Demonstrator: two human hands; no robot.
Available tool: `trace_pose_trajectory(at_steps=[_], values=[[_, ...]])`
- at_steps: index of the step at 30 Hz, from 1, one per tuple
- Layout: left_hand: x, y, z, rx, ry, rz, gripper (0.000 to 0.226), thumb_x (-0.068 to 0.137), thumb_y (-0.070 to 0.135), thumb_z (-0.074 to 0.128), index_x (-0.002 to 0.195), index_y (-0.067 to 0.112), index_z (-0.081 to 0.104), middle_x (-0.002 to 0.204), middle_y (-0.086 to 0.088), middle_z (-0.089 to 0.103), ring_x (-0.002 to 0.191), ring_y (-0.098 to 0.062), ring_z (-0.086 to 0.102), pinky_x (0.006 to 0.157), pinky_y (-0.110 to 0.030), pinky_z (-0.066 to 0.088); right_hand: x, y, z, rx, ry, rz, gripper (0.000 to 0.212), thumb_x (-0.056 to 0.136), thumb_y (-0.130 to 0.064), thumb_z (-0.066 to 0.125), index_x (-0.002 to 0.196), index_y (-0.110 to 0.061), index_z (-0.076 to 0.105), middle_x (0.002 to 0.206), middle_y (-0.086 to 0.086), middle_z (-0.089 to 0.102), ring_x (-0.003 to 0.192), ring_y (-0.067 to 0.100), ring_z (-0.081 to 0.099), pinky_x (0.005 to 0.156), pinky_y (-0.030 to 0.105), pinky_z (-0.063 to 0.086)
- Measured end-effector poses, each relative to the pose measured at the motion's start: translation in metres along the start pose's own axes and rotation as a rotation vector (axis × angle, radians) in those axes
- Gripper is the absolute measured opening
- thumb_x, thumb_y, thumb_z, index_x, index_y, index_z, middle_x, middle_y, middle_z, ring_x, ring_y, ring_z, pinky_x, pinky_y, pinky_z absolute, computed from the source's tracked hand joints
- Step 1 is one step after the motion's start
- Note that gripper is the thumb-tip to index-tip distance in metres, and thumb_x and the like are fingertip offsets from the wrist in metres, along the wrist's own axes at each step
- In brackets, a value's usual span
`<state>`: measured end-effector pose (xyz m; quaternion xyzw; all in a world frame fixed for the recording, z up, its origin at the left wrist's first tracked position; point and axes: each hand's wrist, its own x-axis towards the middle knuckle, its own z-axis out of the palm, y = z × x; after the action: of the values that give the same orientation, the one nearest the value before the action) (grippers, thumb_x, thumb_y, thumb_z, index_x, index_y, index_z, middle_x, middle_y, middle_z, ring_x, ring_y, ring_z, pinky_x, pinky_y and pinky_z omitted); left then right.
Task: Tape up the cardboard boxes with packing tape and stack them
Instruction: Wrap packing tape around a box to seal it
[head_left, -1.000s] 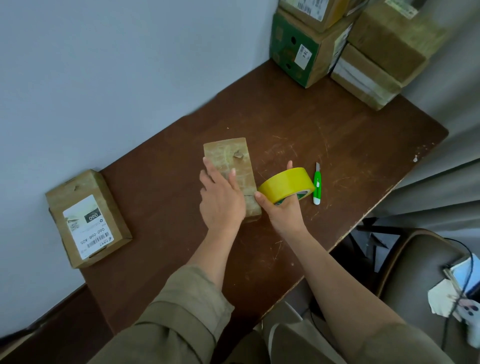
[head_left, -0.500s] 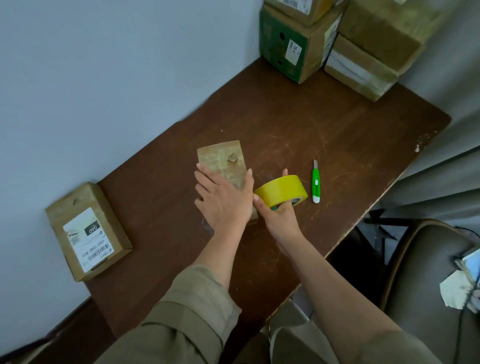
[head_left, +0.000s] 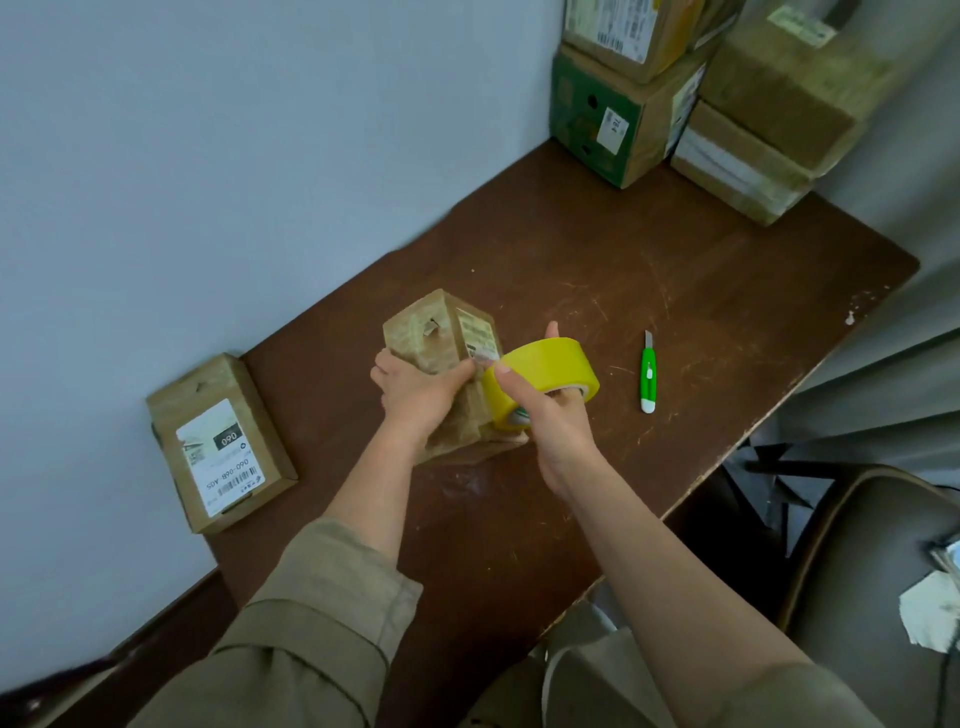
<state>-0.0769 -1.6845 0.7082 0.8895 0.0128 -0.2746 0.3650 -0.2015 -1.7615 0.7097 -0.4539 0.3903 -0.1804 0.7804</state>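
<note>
I see small box (head_left: 439, 358) tipped on edge mid-table (head_left: 675, 291), long axis running from me toward wall. Left hand (head_left: 415, 397) grips near end, fingers curled over top, thumb on right face. Tape roll (head_left: 545, 382) touching box's right face, just beside that thumb. Right hand (head_left: 553, 415) clamps roll, thumb on outer band, fingers through core. My judgement: strip goes along long axis. Knife (head_left: 648, 375) lies right of roll, apart. Labelled box (head_left: 218, 441) lies by wall, left.
</note>
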Motion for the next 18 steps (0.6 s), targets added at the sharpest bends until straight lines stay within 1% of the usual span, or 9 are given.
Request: trace_pose_trajectory(at_steps=[1, 2, 5, 7, 9, 12, 13, 15, 18], values=[[0.0, -0.005, -0.007, -0.05, -0.012, -0.011, 0.111, 0.071, 0.049, 0.082, 0.15, 0.01, 0.015, 0.145, -0.006, 0.028, 0.132, -0.028, 0.041, 0.109, -0.044, 0.039, 0.0, -0.001, 0.004, -0.006, 0.006, -0.007, 0.089, 0.088, -0.016, 0.074, 0.155, -0.042, 0.022, 0.089, -0.012, 0.073, 0.089, 0.0, 0.07, 0.074, 0.013, 0.053], [0.001, -0.01, -0.013, -0.106, -0.033, -0.03, 0.108, 0.073, 0.047, 0.082, 0.15, 0.012, 0.016, 0.146, -0.005, 0.029, 0.13, -0.027, 0.043, 0.108, -0.044, 0.041, 0.0, -0.003, 0.006, 0.002, 0.025, -0.007, 0.087, 0.087, -0.016, 0.076, 0.154, -0.041, 0.026, 0.095, -0.008, 0.074, 0.092, 0.003, 0.07, 0.077, 0.016, 0.055], [0.006, -0.031, -0.033, -0.288, -0.079, -0.107, 0.108, 0.066, 0.048, 0.085, 0.148, 0.027, 0.019, 0.145, -0.003, 0.037, 0.123, -0.026, 0.051, 0.103, -0.05, 0.046, 0.005, -0.007, -0.002, 0.072, 0.152, -0.004, 0.083, 0.086, -0.018, 0.078, 0.153, -0.039, 0.033, 0.115, 0.009, 0.073, 0.108, 0.019, 0.069, 0.101, 0.035, 0.052], [0.004, -0.049, -0.042, -0.367, -0.082, -0.142, 0.105, 0.067, 0.047, 0.084, 0.148, 0.03, 0.019, 0.14, -0.005, 0.045, 0.118, -0.026, 0.056, 0.101, -0.051, 0.048, 0.013, -0.008, -0.012, 0.053, 0.217, -0.025, 0.086, 0.085, -0.018, 0.079, 0.153, -0.04, 0.031, 0.121, 0.011, 0.071, 0.112, 0.02, 0.067, 0.107, 0.038, 0.048], [0.001, -0.065, -0.045, -0.439, -0.09, -0.17, 0.099, 0.075, 0.042, 0.081, 0.15, 0.028, 0.018, 0.136, -0.005, 0.05, 0.115, -0.026, 0.058, 0.101, -0.05, 0.049, 0.017, -0.007, -0.014, -0.005, 0.202, -0.035, 0.091, 0.084, -0.019, 0.08, 0.154, -0.043, 0.027, 0.119, 0.006, 0.072, 0.11, 0.018, 0.068, 0.109, 0.041, 0.046], [-0.003, -0.081, -0.049, -0.565, -0.168, -0.229, 0.089, 0.077, 0.039, 0.079, 0.149, 0.023, 0.03, 0.132, -0.005, 0.058, 0.111, -0.024, 0.063, 0.1, -0.048, 0.05, 0.014, 0.001, -0.007, -0.073, 0.141, -0.033, 0.091, 0.086, -0.019, 0.079, 0.155, -0.043, 0.024, 0.09, -0.014, 0.072, 0.09, 0.004, 0.067, 0.107, 0.039, 0.048], [-0.005, -0.084, -0.051, -0.585, -0.215, -0.245, 0.081, 0.077, 0.037, 0.078, 0.146, 0.021, 0.039, 0.13, -0.004, 0.062, 0.111, -0.023, 0.065, 0.101, -0.047, 0.05, 0.012, 0.004, -0.005, -0.083, 0.121, -0.055, 0.093, 0.086, -0.017, 0.078, 0.156, -0.041, 0.022, 0.081, -0.017, 0.068, 0.083, 0.0, 0.066, 0.104, 0.036, 0.049], [-0.009, -0.092, -0.057, -0.584, -0.266, -0.261, 0.07, 0.078, 0.03, 0.078, 0.141, 0.021, 0.048, 0.129, -0.001, 0.064, 0.116, -0.02, 0.062, 0.109, -0.045, 0.043, 0.007, 0.007, 0.0, -0.096, 0.062, -0.101, 0.098, 0.085, -0.007, 0.077, 0.156, -0.04, 0.02, 0.079, -0.014, 0.068, 0.078, 0.0, 0.066, 0.095, 0.031, 0.053], [-0.009, -0.104, -0.061, -0.549, -0.227, -0.274, 0.113, 0.056, 0.031, 0.088, 0.153, 0.031, 0.029, 0.148, 0.004, 0.046, 0.136, -0.019, 0.044, 0.118, -0.049, 0.028, 0.003, 0.013, 0.005, -0.133, -0.03, -0.149, 0.11, 0.079, 0.01, 0.076, 0.154, -0.04, 0.013, 0.095, 0.002, 0.071, 0.083, 0.006, 0.069, 0.081, 0.027, 0.056]])
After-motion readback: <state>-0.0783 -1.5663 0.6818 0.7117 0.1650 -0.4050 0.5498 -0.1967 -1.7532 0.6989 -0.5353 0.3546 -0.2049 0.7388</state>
